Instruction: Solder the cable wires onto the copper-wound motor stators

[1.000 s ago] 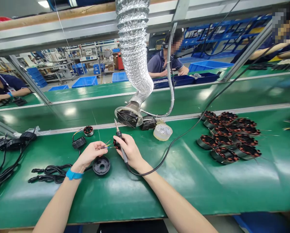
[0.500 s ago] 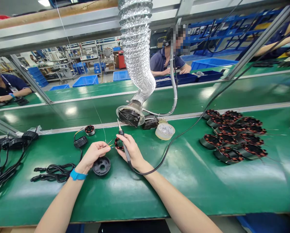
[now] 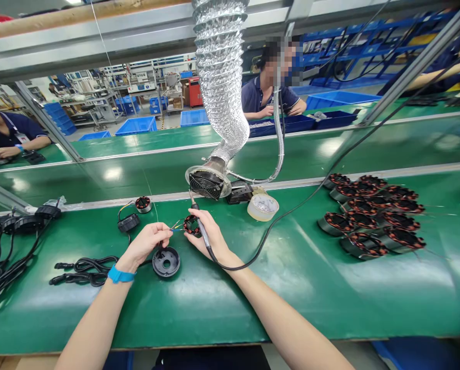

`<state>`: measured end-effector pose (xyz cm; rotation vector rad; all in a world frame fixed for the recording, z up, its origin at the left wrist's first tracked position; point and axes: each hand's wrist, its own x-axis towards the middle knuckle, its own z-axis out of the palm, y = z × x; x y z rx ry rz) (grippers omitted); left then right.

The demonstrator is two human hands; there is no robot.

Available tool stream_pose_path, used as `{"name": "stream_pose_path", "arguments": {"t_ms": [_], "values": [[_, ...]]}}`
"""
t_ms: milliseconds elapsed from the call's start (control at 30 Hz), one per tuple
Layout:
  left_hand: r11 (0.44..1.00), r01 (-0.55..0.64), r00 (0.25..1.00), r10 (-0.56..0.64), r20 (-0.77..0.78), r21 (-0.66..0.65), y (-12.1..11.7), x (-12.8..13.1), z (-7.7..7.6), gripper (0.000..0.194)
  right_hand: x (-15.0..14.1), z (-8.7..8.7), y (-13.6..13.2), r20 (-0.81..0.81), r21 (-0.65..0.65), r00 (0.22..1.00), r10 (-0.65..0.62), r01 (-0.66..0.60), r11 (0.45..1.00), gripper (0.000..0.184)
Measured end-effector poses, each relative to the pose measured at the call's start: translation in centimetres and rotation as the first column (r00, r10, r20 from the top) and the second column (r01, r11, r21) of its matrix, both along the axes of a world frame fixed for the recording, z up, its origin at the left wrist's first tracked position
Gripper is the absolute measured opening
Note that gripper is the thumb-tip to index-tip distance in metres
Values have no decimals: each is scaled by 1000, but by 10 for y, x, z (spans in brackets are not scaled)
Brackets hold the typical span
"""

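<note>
My left hand [image 3: 152,241] is closed in a pinch on thin coloured wires [image 3: 178,226]. These wires lead to a copper-wound motor stator [image 3: 191,224], which the fingers of my right hand [image 3: 210,235] hold at its edge. The same right hand also grips a soldering iron [image 3: 203,232], its tip pointing up and away toward the fan. A black round motor cover [image 3: 166,262] with a hole in its middle lies below my left hand, its cable running off to the left. A thin strand of solder wire [image 3: 152,198] hangs from above down to my left fingers.
A fume fan [image 3: 205,184] hangs on a foil duct [image 3: 222,77] ahead of my hands, beside a round clear tub [image 3: 262,206]. Several stators [image 3: 368,216] stand at the right. Black cables [image 3: 85,270] lie left; co-workers sit across the bench.
The soldering iron has tilted and shifted slightly right and down. The stator is turned more toward me, and the motor cover appears a little farther right, less covered by my left hand.
</note>
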<state>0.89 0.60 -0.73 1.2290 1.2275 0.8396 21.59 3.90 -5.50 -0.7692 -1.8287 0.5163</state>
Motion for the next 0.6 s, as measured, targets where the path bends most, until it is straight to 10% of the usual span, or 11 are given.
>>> {"name": "stream_pose_path", "arguments": {"t_ms": [600], "values": [[999,-27,1000,26,-12,-37,4,3,-9,31,-4,-13,6,-92,-267,996,11,-35,963,67]]}}
